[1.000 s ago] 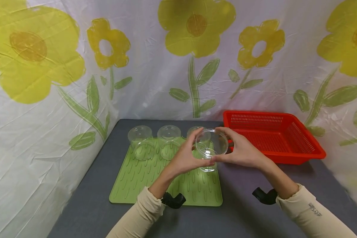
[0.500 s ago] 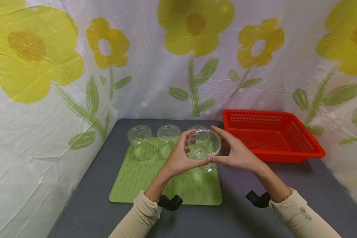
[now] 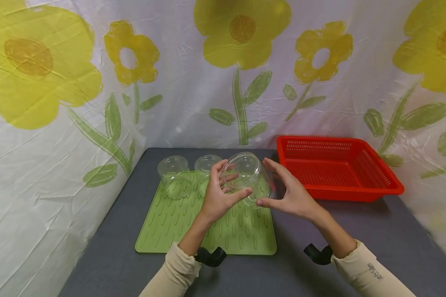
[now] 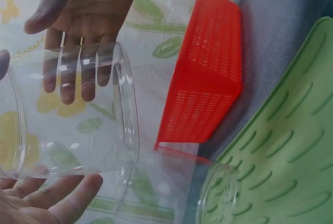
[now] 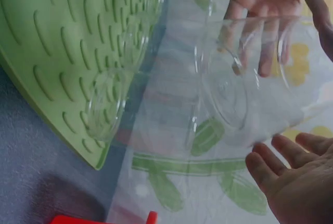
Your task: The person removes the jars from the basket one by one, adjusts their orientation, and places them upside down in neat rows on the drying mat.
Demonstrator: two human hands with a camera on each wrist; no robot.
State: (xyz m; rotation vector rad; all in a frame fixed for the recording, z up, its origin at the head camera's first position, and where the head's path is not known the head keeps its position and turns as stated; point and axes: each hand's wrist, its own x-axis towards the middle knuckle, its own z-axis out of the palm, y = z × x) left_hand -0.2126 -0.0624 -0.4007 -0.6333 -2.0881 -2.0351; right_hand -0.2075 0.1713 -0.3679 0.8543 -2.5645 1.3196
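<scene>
In the head view, a clear plastic cup (image 3: 239, 167) is held tilted in the air above the back right of a green ribbed mat (image 3: 208, 231). My left hand (image 3: 220, 196) grips it, thumb in front and fingers behind. Close by on its right is my right hand (image 3: 293, 192), thumb and fingers spread. The right wrist view shows the right fingertips (image 5: 255, 151) at the wall of the cup (image 5: 250, 86); whether they touch is unclear. Two similar cups (image 3: 173, 175) (image 3: 204, 167) stand on the mat. Another cup (image 4: 221, 195) is partly hidden behind the held one.
A red perforated plastic basket (image 3: 342, 192) stands at the back right of the grey table (image 3: 301, 264). Behind and beside the table hangs a white sheet (image 3: 178, 82) with yellow flowers. Each wrist carries a black camera mount (image 3: 212, 256).
Both hands and the cup have moved a little left. The cup has turned and tilted. The thumbs, earlier together at the cup, are now apart, and the right hand has loosened from it.
</scene>
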